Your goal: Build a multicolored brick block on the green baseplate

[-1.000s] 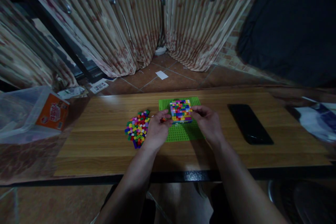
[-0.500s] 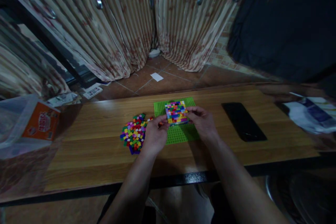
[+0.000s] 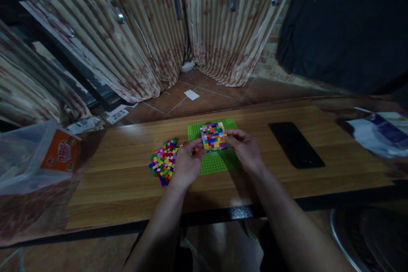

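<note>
A multicoloured block of small bricks point(image 3: 213, 136) stands on a green baseplate point(image 3: 216, 162) in the middle of the wooden table point(image 3: 127, 187). My left hand point(image 3: 187, 162) pinches at the block's left near corner, fingers closed. On the block's right side my right hand point(image 3: 245, 149) has its fingers closed against it. A loose heap of coloured bricks point(image 3: 163, 162) lies just left of my left hand.
A black phone point(image 3: 296, 150) lies flat to the right of the baseplate. A clear plastic bag with an orange packet point(image 3: 60, 152) sits at the table's left end. White and blue packaging point(image 3: 379, 132) is at the far right. Curtains hang behind.
Both hands stay on the brick block. The view has shifted slightly; the hands have hardly moved against the block.
</note>
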The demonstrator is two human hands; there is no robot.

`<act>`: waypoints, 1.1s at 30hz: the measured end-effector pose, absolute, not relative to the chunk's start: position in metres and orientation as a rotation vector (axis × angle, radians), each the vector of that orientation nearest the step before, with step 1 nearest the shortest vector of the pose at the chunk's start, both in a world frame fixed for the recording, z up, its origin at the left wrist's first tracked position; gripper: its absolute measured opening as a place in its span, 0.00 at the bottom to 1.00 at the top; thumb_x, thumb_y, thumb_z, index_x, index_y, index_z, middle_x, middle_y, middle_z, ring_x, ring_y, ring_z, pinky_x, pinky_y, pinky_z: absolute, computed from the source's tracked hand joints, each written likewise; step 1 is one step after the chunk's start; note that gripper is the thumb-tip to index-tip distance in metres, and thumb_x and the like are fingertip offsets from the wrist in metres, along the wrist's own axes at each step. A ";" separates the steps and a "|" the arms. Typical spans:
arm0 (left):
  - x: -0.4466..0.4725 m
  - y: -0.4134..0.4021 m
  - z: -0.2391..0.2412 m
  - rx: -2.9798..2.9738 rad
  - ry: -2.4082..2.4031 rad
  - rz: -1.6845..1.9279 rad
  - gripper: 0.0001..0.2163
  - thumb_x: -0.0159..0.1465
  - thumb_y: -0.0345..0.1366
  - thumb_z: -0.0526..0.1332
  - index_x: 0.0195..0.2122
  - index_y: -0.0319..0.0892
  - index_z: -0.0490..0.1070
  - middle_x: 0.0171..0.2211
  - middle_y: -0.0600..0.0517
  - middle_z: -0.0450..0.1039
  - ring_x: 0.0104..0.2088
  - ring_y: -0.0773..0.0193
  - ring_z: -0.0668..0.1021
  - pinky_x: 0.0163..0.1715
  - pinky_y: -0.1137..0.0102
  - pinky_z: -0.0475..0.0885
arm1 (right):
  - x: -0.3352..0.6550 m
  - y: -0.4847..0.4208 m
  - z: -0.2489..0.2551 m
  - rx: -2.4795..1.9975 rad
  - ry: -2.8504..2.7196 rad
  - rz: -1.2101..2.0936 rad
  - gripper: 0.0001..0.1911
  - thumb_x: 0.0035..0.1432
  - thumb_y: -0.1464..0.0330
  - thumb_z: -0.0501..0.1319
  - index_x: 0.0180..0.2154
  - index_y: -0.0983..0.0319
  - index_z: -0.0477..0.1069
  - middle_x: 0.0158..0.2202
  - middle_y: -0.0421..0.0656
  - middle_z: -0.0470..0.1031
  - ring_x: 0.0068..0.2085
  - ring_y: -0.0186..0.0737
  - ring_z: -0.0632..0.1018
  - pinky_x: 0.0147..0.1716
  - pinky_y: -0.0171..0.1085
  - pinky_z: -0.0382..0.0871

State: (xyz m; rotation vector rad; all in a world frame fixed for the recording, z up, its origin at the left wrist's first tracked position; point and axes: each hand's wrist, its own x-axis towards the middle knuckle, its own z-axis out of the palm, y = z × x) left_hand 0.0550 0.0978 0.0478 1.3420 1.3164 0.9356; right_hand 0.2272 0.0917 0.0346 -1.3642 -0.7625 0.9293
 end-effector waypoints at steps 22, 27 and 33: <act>0.055 0.088 0.053 1.859 1.207 1.132 0.23 0.61 0.26 0.60 0.59 0.44 0.66 0.53 0.45 0.74 0.47 0.59 0.80 0.50 0.61 0.76 | 0.198 0.074 0.050 -1.094 -1.476 0.772 0.05 0.59 0.67 0.63 0.35 0.57 0.78 0.34 0.40 0.78 0.37 0.38 0.77 0.40 0.39 0.69; 0.056 0.089 0.056 1.568 1.089 1.210 0.11 0.61 0.31 0.63 0.45 0.41 0.74 0.40 0.49 0.79 0.41 0.62 0.81 0.46 0.66 0.76 | 0.196 0.077 0.054 -1.043 -1.117 0.965 0.08 0.53 0.61 0.68 0.34 0.57 0.80 0.33 0.40 0.81 0.34 0.38 0.78 0.38 0.40 0.73; 0.059 0.089 0.062 1.489 1.026 1.226 0.05 0.61 0.32 0.63 0.38 0.41 0.75 0.36 0.51 0.79 0.38 0.64 0.80 0.42 0.69 0.76 | 0.198 0.076 0.057 -1.008 -1.093 1.040 0.08 0.52 0.61 0.68 0.34 0.56 0.79 0.32 0.39 0.81 0.34 0.38 0.79 0.38 0.40 0.75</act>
